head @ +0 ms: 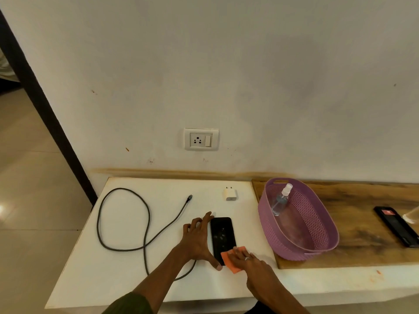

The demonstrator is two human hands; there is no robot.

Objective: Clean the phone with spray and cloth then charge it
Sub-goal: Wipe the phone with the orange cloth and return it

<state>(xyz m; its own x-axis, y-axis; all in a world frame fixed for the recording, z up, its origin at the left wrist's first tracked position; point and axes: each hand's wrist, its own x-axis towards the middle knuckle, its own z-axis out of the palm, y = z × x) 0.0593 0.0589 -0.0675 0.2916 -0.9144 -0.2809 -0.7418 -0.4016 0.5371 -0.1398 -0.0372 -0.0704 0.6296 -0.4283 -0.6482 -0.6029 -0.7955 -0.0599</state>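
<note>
A black phone (222,234) lies screen-up on the white table (136,279), with spray droplets on its glass. My left hand (197,240) rests against the phone's left edge, fingers spread, thumb at its near corner. My right hand (246,260) presses an orange cloth (229,261) flat onto the phone's near end. The clear spray bottle (280,199) leans inside the purple basket (317,225). A grey charging cable (123,223) loops over the left of the table. The white charger plug (230,194) stands near the wall.
A wall socket with a switch (201,139) sits above the table. A wooden board (362,223) on the right carries the basket, a second dark phone (396,226) and the edge of a glass (412,215). Tiled floor lies to the left.
</note>
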